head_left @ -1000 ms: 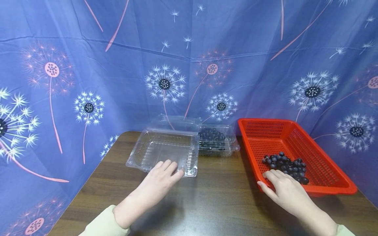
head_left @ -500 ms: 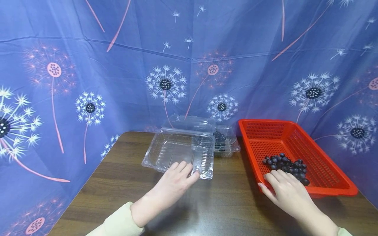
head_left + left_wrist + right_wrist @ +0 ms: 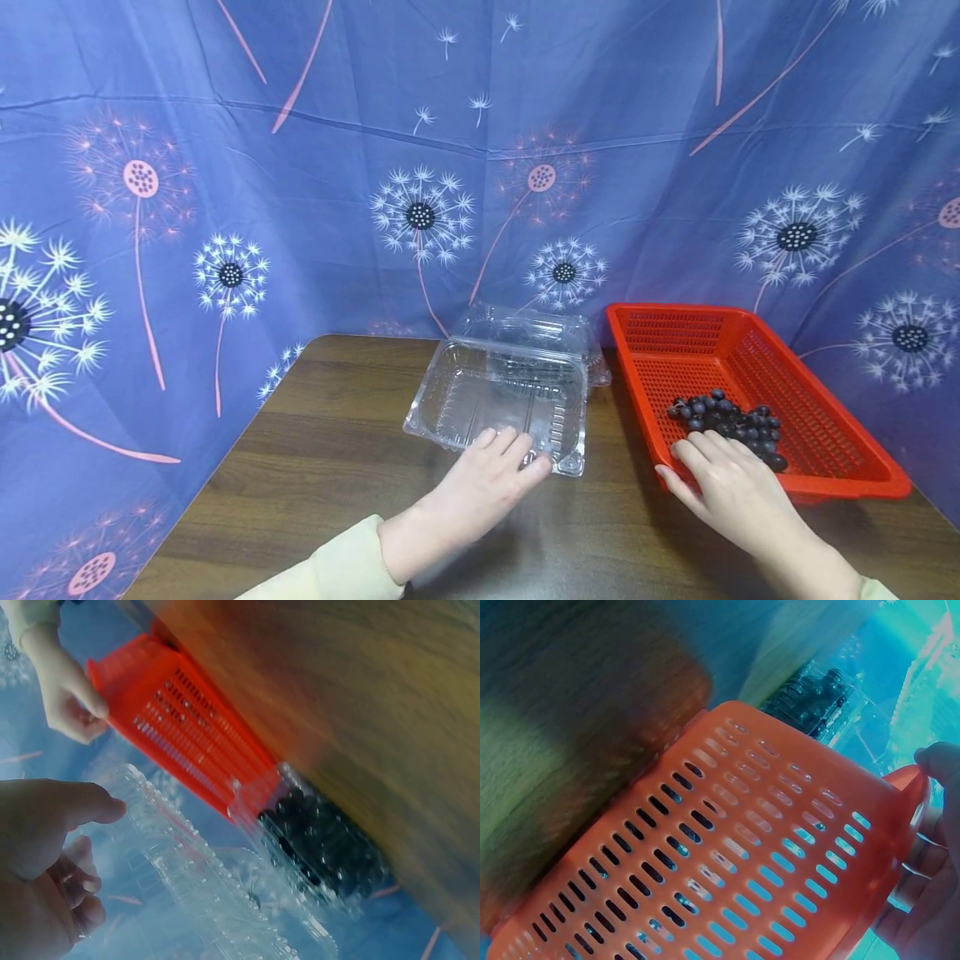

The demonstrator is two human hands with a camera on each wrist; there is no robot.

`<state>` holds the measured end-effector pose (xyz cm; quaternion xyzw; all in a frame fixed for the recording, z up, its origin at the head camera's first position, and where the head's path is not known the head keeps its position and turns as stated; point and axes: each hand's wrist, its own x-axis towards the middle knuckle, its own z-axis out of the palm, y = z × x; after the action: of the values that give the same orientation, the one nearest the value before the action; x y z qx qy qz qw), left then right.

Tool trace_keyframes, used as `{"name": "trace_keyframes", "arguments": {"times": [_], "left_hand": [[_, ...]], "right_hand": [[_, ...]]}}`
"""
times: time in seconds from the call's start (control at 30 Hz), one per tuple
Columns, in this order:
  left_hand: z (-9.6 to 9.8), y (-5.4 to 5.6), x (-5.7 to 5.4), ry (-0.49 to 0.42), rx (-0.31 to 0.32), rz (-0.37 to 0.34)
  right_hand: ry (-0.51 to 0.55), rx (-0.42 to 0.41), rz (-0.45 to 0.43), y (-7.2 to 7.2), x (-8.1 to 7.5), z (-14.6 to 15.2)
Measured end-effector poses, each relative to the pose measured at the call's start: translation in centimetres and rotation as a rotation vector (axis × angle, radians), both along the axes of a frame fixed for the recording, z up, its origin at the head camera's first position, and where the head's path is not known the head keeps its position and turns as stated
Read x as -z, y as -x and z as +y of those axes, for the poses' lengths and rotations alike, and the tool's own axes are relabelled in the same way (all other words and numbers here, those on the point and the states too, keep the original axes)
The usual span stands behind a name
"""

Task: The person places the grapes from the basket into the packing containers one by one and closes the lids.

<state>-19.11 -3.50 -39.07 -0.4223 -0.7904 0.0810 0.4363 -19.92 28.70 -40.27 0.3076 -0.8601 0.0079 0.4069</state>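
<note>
My left hand (image 3: 491, 483) pinches the near edge of an open clear plastic clamshell container (image 3: 468, 404), which has nothing in it. In the left wrist view the container is raised off the table. With thumb outside and fingers inside, my right hand (image 3: 731, 492) grips the near left corner of a red plastic basket (image 3: 847, 485). A bunch of dark grapes (image 3: 720, 417) lies in the basket, just beyond the right fingers. Behind the raised container stands another clear container with dark grapes (image 3: 322, 847); in the head view it is mostly covered, with its right end (image 3: 600, 371) showing.
Both hands work over a brown wooden table (image 3: 300, 467). A blue curtain with dandelion prints (image 3: 322, 208) hangs right behind the table's far edge. The grape-filled container stands close to the basket's left side.
My left hand has carried the open container to the right and slightly nearer, so it now covers most of the grape-filled container. My right hand has stayed on the basket's corner.
</note>
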Motion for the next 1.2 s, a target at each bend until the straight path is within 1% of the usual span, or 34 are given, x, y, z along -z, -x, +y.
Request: {"name": "trace_keyframes", "arguments": {"times": [0.2,0.4,0.5,0.63,0.73,0.93,1.07,1.2], "left_hand": [[1.1,-0.1,0.7,-0.010,0.002,0.025],[2.1,-0.2,1.5,0.002,0.011,0.029],[2.4,-0.4,1.8,0.015,0.012,0.019],[2.8,-0.6,2.2,0.039,0.002,0.001],[3.1,-0.8,2.4,0.058,-0.010,-0.029],[3.6,-1.2,3.0,0.088,-0.036,-0.109],[4.0,-1.4,3.2,0.087,-0.040,-0.088],[4.5,-1.6,3.3,0.087,-0.044,-0.058]], "right_hand": [[-0.004,-0.026,0.004,0.1,-0.4,0.0],[-0.027,-0.046,-0.011,0.2,-0.9,0.2],[-0.044,-0.040,-0.025,0.4,-1.5,0.4],[-0.075,-0.018,-0.078,1.0,-2.8,1.0],[-0.085,-0.018,-0.111,1.6,-3.9,1.5],[-0.078,-0.045,-0.125,3.3,-6.1,2.7],[-0.126,-0.048,-0.156,4.5,-7.3,3.7],[-0.191,-0.016,-0.244,5.8,-8.3,4.7]]}}
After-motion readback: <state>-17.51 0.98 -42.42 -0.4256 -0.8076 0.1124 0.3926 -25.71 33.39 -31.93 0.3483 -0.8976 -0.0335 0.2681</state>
